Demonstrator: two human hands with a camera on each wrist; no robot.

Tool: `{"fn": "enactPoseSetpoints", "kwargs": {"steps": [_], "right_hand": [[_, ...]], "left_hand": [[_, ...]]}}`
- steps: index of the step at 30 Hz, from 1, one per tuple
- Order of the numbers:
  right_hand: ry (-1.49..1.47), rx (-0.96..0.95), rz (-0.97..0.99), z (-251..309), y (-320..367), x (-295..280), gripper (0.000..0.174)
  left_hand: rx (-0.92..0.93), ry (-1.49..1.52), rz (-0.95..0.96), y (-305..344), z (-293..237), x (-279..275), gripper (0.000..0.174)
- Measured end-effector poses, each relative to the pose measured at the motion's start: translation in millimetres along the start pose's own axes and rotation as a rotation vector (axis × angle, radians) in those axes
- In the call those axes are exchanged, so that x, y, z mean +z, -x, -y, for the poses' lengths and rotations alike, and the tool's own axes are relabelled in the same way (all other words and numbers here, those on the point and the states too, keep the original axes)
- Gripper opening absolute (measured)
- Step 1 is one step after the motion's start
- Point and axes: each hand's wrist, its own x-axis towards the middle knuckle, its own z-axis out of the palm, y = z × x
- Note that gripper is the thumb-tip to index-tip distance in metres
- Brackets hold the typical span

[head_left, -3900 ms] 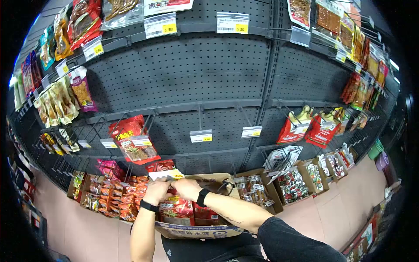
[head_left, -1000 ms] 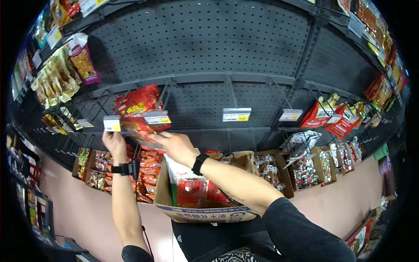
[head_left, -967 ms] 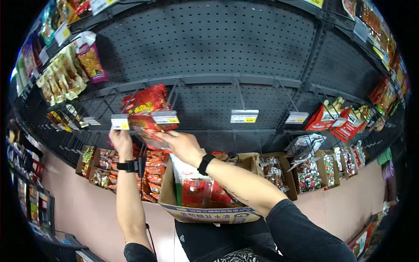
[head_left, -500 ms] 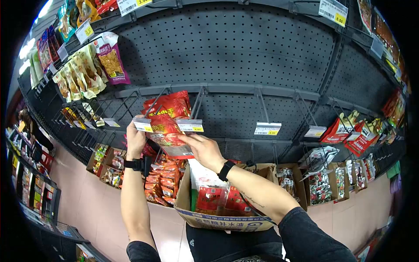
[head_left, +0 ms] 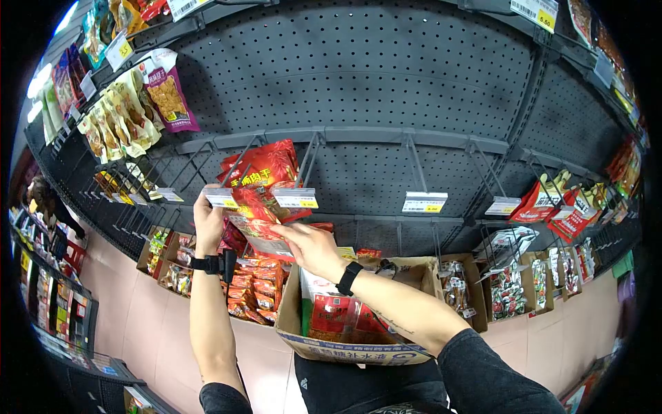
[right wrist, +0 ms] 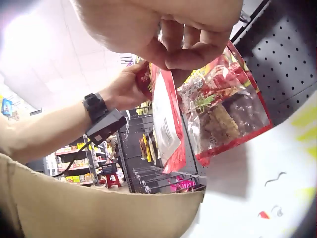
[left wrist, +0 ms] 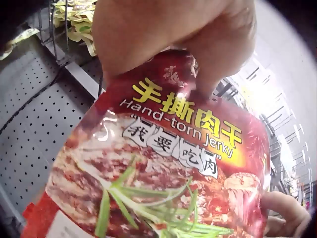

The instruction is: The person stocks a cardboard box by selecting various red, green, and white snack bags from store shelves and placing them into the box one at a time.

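Observation:
A red bag of hand-torn jerky (head_left: 256,226) is held up at the front end of a shelf hook. My left hand (head_left: 208,222) grips its top edge, right beside the price tag (head_left: 222,199) on that hook. In the left wrist view, the thumb and fingers close over the top of the jerky bag (left wrist: 168,163). My right hand (head_left: 314,250) pinches the bag's lower right edge, and the right wrist view shows its fingers (right wrist: 190,57) curled at the edge. Behind, more red jerky bags (head_left: 265,165) hang on the hook.
An open carton (head_left: 365,350) with red packs (head_left: 334,312) and a white bag stands in front of my body. Boxes of small orange packets (head_left: 255,288) line the floor to its left. Several hooks with price tags (head_left: 424,201) stick out on the right.
Both hands were low over the carton about four seconds ago; they are now up at the hook with a jerky bag. In the last half second the bag's lower end has shifted slightly left.

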Motion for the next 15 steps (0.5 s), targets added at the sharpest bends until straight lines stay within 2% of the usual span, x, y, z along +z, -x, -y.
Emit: {"fn": "enactPoseSetpoints", "kwargs": {"steps": [3, 7, 10, 15], "right_hand": [[0.002, -0.018, -0.038, -2.3, 0.2, 2.2, 0.046], [-0.009, 0.034, -0.017, -8.7, -0.1, -2.4, 0.045], [-0.054, 0.008, -0.086, -13.8, -3.3, -8.2, 0.042], [0.007, -0.004, 0.067, -22.0, -4.5, -14.8, 0.045]], "left_hand": [[0.098, 0.108, 0.017, -3.6, 14.9, 3.3, 0.031], [0.097, 0.159, 0.035, -7.0, 25.8, 0.5, 0.032], [0.055, 0.18, 0.007, -5.2, 23.6, 2.8, 0.032], [0.062, 0.071, -0.063, -0.9, 2.7, 25.7, 0.027]]}}
